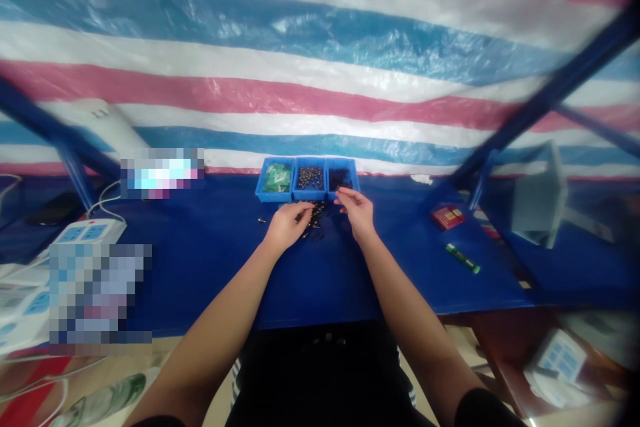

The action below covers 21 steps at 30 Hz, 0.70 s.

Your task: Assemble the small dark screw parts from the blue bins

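Note:
My left hand (287, 225) rests at the left side of a small heap of dark and brass-coloured parts (316, 215) on the blue table, its fingertips pinched together among them. My right hand (357, 211) is raised just in front of the right blue bin (356, 173), thumb and forefinger closed. Whatever either pinch holds is too small to make out. Black small parts (339, 180) lie in that right bin. The middle blue bin (309, 195) contains small brassy metal pieces (310, 177), and the left blue bin (273, 198) has green-and-white packets (278, 177).
One loose small part (261, 220) lies left of my left hand. To the right are a red box (449, 217) and a green tube (463, 258). White power strips (83, 233) with cables occupy the left side. Blue frame bars (520, 107) slope up at both sides before a striped sheet.

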Each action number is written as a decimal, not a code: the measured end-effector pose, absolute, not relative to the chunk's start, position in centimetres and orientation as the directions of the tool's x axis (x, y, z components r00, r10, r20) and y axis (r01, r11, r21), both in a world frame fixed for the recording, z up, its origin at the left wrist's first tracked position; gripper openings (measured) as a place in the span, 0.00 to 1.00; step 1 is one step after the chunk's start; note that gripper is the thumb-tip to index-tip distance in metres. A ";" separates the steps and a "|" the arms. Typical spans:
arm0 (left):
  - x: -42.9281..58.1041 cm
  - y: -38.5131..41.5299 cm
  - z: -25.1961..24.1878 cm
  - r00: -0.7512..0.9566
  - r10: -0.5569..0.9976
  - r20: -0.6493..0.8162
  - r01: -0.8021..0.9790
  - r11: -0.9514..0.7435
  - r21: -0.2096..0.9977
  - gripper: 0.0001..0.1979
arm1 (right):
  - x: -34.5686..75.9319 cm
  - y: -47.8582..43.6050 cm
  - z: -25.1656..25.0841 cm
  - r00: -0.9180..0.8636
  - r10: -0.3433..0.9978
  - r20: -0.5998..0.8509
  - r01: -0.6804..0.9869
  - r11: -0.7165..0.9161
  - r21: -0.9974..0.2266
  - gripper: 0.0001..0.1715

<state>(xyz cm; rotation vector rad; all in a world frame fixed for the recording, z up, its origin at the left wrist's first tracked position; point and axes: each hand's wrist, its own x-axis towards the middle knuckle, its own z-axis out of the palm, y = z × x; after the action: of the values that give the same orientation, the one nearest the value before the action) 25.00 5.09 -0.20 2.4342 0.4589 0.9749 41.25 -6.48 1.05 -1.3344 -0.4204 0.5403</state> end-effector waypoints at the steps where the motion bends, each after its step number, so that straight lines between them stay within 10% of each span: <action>1: 25.0 5.1 -0.2 0.692 0.465 0.552 0.127 -0.831 0.541 0.10 | 41.3 -6.5 1.0 0.806 0.591 -0.028 -0.138 0.141 -0.980 0.21; 21: 24.9 5.0 0.0 0.695 0.473 0.541 0.146 -0.830 0.539 0.10 | 41.4 -6.6 0.7 0.776 0.630 0.021 -0.087 0.141 -0.986 0.21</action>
<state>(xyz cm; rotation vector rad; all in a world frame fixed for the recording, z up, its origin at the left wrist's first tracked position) 24.88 4.96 0.05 2.4443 0.4771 0.9591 41.41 -6.59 0.71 -1.3400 -0.4942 0.5495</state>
